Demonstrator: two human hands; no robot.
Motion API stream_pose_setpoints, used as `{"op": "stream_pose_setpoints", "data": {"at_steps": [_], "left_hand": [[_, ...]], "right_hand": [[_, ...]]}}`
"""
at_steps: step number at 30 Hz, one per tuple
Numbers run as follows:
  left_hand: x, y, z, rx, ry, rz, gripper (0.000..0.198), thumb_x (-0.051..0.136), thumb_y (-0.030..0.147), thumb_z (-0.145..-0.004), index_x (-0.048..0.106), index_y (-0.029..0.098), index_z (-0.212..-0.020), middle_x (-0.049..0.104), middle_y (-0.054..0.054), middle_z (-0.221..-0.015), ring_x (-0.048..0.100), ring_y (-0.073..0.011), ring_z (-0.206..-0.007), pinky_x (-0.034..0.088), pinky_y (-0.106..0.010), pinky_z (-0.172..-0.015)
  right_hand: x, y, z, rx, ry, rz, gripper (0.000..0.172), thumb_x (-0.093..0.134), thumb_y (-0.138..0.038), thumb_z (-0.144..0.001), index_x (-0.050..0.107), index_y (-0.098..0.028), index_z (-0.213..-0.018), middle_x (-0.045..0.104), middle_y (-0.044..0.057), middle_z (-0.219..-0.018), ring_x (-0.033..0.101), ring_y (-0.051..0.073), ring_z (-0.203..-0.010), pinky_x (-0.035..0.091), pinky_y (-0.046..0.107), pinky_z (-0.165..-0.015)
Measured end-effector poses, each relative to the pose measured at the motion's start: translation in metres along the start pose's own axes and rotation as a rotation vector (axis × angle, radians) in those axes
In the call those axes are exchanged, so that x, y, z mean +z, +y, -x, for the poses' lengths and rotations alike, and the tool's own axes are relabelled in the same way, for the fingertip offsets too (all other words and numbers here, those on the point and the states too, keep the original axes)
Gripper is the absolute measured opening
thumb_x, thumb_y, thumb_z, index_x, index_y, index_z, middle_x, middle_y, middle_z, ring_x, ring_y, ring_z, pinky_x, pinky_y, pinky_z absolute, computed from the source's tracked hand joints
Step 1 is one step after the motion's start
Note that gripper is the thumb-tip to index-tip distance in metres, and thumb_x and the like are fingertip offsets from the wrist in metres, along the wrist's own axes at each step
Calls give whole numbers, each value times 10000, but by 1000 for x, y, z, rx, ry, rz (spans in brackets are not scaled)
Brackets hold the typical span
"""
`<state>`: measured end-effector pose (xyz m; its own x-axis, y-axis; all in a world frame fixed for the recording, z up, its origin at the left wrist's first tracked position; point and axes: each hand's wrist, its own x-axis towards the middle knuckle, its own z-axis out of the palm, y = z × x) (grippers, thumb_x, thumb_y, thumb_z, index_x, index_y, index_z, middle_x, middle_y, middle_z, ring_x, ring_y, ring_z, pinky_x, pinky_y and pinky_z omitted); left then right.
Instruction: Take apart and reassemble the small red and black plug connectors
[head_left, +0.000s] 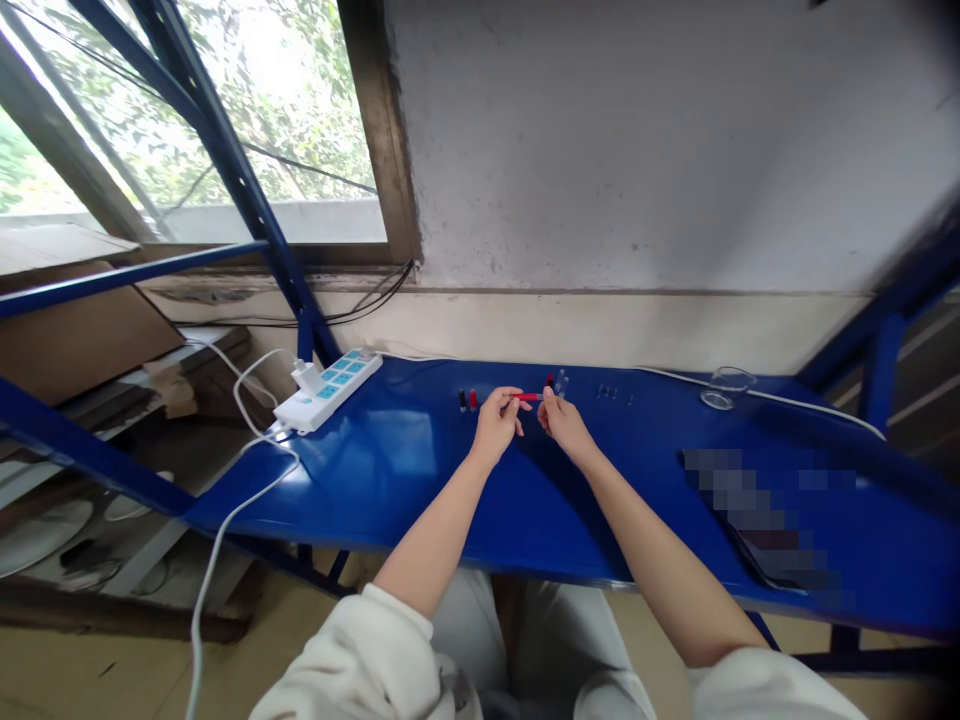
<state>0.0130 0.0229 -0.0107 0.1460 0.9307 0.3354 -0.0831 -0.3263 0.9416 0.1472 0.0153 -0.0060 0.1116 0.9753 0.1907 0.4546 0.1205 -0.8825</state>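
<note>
A slim red pen lies level between my hands above the blue table. My left hand pinches its left end with thumb and forefinger, the other fingers loosely curled. On the pen's right end, my right hand is closed. A short black cylinder and a short red cylinder stand side by side left of my left hand. Just beyond my right hand are clear tubes and a dark red piece, partly hidden. Several tiny parts sit farther right.
At the table's left stands a white power strip with a plug and trailing cable. A clear round container is at the back right, by a white cable. A dark, pixelated flat object lies at the right front.
</note>
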Motion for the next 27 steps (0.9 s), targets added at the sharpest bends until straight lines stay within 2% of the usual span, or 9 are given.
{"op": "stream_pose_setpoints", "data": {"at_steps": [4, 12, 17, 22, 27], "left_hand": [[0, 0, 1, -13, -34, 12, 219, 450, 322, -821, 480, 151, -954, 600, -17, -772, 466, -31, -370, 402, -186, -400], [0, 1, 1, -37, 2, 5, 245, 461, 351, -817, 488, 148, -952, 609, -21, -778, 471, -23, -374, 402, -173, -405], [-2, 6, 0, -54, 75, 36, 253, 460, 366, -817, 484, 142, -932, 614, -25, -753, 489, -36, -375, 407, -177, -410], [-3, 6, 0, -59, 115, 47, 268, 472, 397, -804, 493, 142, -884, 612, -16, -714, 488, -45, -362, 401, -184, -397], [-2, 5, 1, -57, 117, 27, 303, 492, 435, -782, 503, 142, -858, 613, -19, -708, 492, -49, -367, 392, -182, -392]], "right_hand": [[3, 2, 2, -19, 16, -137, 545, 264, -677, -758, 417, -196, -552, 448, -6, -456, 403, 104, -408, 323, 229, -417], [1, -1, 3, -59, -55, -264, 438, 360, -585, -789, 427, -187, -617, 383, -51, -483, 351, 66, -378, 291, 209, -391], [-2, -2, 2, -123, -79, -248, 365, 370, -539, -801, 442, -190, -722, 419, -52, -562, 383, 60, -398, 311, 205, -403], [-3, -3, 1, -115, -161, -292, 306, 418, -479, -787, 448, -194, -893, 509, -36, -686, 431, 57, -404, 336, 205, -405], [-5, -5, 3, -150, -149, -238, 299, 486, -455, -760, 503, -174, -859, 555, -8, -689, 448, 65, -427, 381, 222, -447]]}}
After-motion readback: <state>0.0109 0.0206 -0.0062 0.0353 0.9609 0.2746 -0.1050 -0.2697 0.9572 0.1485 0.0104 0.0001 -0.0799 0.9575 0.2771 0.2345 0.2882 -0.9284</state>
